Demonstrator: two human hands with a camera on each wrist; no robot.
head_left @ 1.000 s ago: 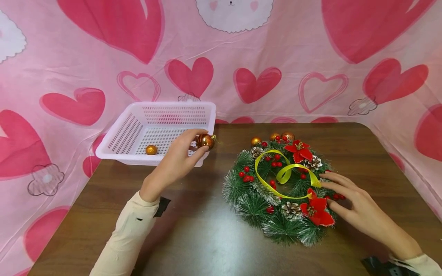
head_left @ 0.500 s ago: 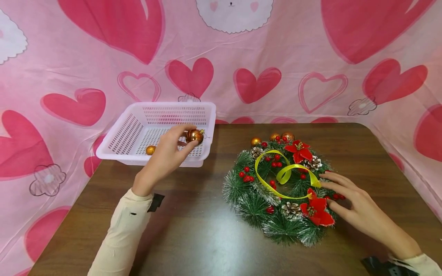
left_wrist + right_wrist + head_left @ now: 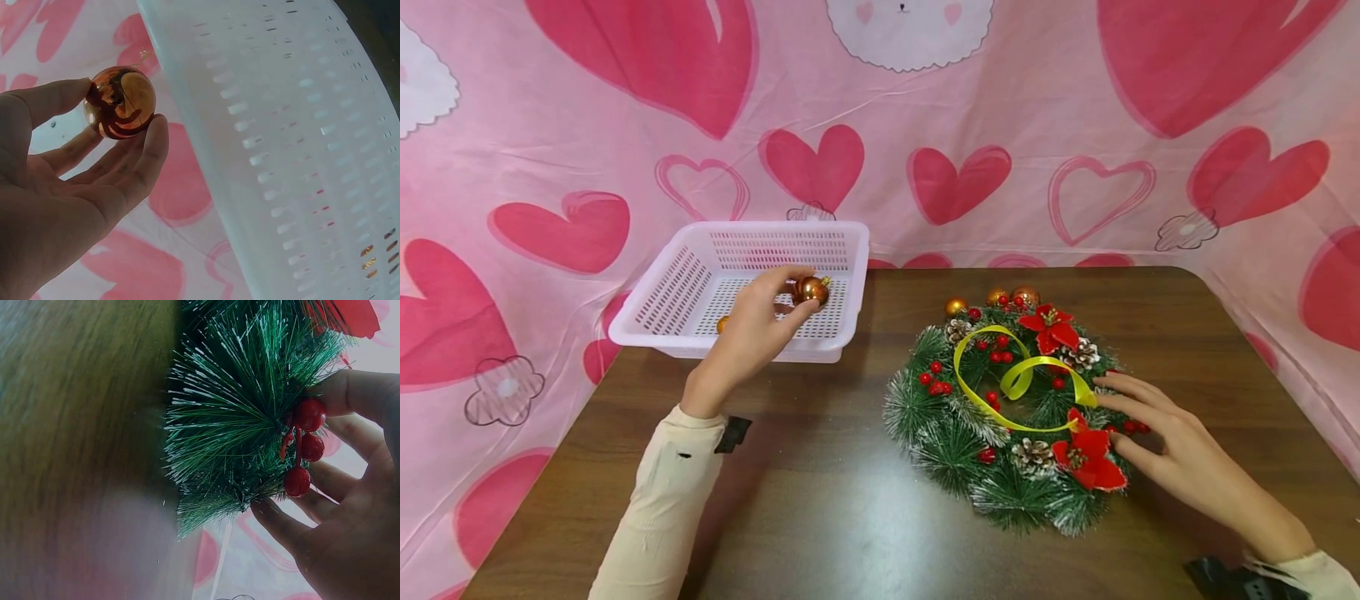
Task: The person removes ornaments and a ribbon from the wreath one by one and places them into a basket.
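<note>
A stretch of brown tabletop (image 3: 850, 492) runs from the near side up between the green wreath (image 3: 951, 454) and the white basket (image 3: 647, 337), and the right hand (image 3: 1187, 458), fingers loosely spread, touches the wreath's outer right edge. The left hand (image 3: 752, 325) pinches a shiny copper bauble (image 3: 812, 291) between thumb and fingers over the basket's right half, apart from its right rim, and partly hides a gold ball (image 3: 722, 324). Farther back, three baubles (image 3: 955, 307) sit along the wreath's far edge, short of the table's back edge and the pink cloth (image 3: 1030, 100).
</note>
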